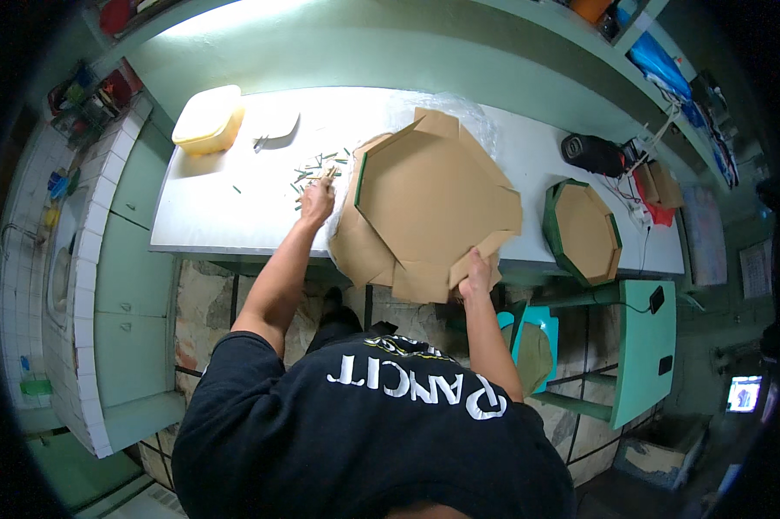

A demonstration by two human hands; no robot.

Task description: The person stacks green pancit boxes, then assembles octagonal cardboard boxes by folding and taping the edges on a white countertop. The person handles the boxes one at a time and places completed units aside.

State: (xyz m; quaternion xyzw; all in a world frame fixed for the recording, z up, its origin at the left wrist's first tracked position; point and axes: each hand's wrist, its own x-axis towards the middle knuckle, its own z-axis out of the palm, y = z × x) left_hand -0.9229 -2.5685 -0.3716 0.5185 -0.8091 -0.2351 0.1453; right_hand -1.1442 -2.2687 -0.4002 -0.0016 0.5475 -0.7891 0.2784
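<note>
Nearest, by the table's front edge, the right hand (476, 275) grasps a folded flap of an octagonal cardboard panel (437, 195), thumb on top. The panel lies on the white table (204, 212), its near edge jutting past the front, with a green strip (360, 180) along its left side. Slightly farther in, the left hand (319, 201) reaches fingers-first into scattered small green and tan sticks (307, 176); whether it pinches one, I cannot tell. Off to the right sits a green-walled octagonal cardboard tray (584, 229). Farther back are a yellowish plastic tub (210, 125), left, and a black cylindrical speaker (591, 154), right.
</note>
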